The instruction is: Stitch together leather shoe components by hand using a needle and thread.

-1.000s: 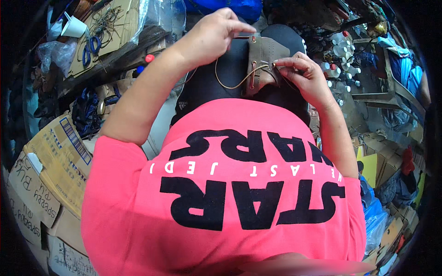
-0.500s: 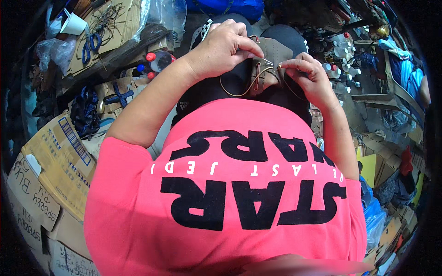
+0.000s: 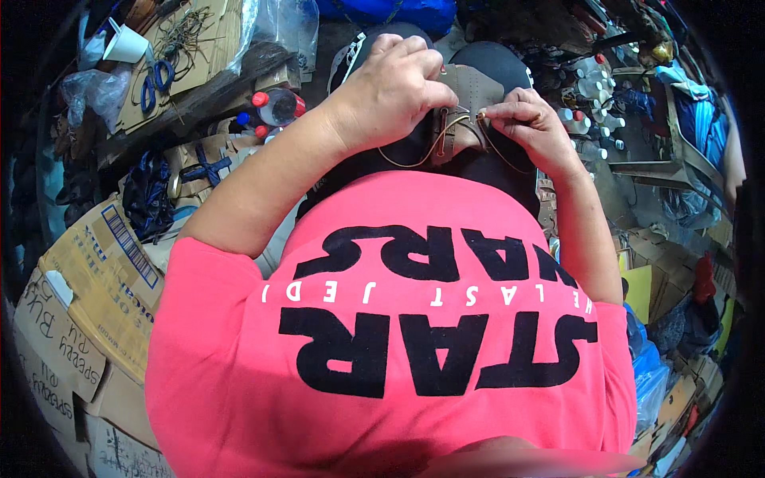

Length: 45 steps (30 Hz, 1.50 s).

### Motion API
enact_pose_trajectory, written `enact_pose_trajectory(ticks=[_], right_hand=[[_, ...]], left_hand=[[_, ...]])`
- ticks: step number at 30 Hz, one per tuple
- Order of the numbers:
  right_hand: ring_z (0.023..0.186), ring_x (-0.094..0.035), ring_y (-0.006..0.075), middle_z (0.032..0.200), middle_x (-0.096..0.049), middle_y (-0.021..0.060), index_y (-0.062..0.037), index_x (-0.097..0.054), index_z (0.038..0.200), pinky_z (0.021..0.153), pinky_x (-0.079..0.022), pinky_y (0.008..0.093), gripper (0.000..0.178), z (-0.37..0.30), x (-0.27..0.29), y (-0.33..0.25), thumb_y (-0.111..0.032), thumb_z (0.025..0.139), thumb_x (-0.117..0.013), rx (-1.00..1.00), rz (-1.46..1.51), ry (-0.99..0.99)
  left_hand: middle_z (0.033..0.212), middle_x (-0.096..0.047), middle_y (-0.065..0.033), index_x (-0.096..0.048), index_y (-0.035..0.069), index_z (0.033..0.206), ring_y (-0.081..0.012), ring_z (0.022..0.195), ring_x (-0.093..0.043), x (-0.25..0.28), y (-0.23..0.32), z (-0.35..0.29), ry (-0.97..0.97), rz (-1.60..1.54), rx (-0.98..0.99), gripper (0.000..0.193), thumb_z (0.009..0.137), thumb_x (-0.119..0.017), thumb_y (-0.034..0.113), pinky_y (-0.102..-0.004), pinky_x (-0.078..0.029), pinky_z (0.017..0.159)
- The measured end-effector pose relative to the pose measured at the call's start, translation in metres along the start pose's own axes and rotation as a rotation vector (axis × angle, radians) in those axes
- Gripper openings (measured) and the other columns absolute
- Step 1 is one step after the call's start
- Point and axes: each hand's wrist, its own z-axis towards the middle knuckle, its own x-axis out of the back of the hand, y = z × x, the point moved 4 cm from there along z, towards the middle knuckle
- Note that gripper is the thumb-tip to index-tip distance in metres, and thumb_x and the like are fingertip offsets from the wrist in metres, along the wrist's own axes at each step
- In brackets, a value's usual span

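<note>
One brown leather shoe upper (image 3: 478,84) lies across the black trousers (image 3: 488,57), long axis pointing away from the pink-shirted torso (image 3: 382,203). The left hand (image 3: 390,85) overlaps its left edge, grip hidden; the right hand (image 3: 532,127) pinches narrowly at its right edge, beside a thin tan cord (image 3: 407,166).

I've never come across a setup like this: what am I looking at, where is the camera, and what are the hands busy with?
There is no machine here, just a person's bare hands. The wide fisheye camera sits on their head and looks down, so edges bend and the pink shirt fills the view. A brown leather piece lies on their lap. The right hand pinches near its edge, beside a thin lace; the left hand reaches to its middle. Exactly what the fingertips grip is too small to tell. Off to the left, blue-handled scissors lie on cardboard.
</note>
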Motion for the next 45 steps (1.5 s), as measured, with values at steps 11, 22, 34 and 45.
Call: enact_pose_trajectory(ticks=[11, 22, 34, 45], right_hand=[[0.076, -0.05, 0.0145, 0.072, -0.054, -0.0007, -0.0172, -0.077, 0.095, 0.073, -0.041, 0.0285, 0.019, 0.008, -0.005, 0.007, -0.009, 0.078, -0.072, 0.052, -0.029, -0.015], [0.074, -0.056, 0.0158, 0.073, -0.064, 0.0036, -0.0158, -0.076, 0.099, 0.074, -0.045, 0.0285, 0.027, -0.004, -0.005, -0.003, -0.009, 0.073, -0.075, 0.069, -0.015, 0.101], [0.076, -0.051, 0.0166, 0.071, -0.059, 0.0013, -0.0098, -0.075, 0.093, 0.073, -0.041, 0.0301, 0.021, -0.013, -0.01, -0.005, -0.008, 0.072, -0.078, 0.109, -0.118, 0.187], [0.078, -0.051, 0.0168, 0.074, -0.061, 0.0016, -0.0103, -0.076, 0.093, 0.074, -0.041, 0.0299, 0.022, -0.012, -0.016, -0.004, -0.011, 0.071, -0.079, 0.006, -0.146, 0.219]], left_hand=[[0.072, -0.05, -0.0017, -0.076, 0.015, 0.092, -0.0209, 0.077, -0.049, -0.031, -0.04, -0.004, -0.151, -0.511, 0.171, 0.018, 0.077, -0.072, 0.006, -0.0315, -0.042, 0.071], [0.076, -0.061, -0.0024, -0.077, 0.018, 0.095, -0.0191, 0.079, -0.054, -0.022, -0.037, -0.009, -0.181, -0.493, 0.281, 0.025, 0.075, -0.073, 0.003, -0.0308, -0.044, 0.074], [0.074, -0.065, -0.0004, -0.076, 0.012, 0.086, -0.0184, 0.075, -0.058, -0.024, -0.019, -0.032, -0.009, -0.393, 0.341, 0.013, 0.073, -0.076, 0.009, -0.0316, -0.043, 0.073], [0.08, -0.069, -0.0082, -0.074, 0.006, 0.085, -0.0188, 0.077, -0.062, -0.032, -0.01, -0.019, -0.065, -0.561, 0.546, 0.011, 0.074, -0.074, 0.007, -0.031, -0.048, 0.074]])
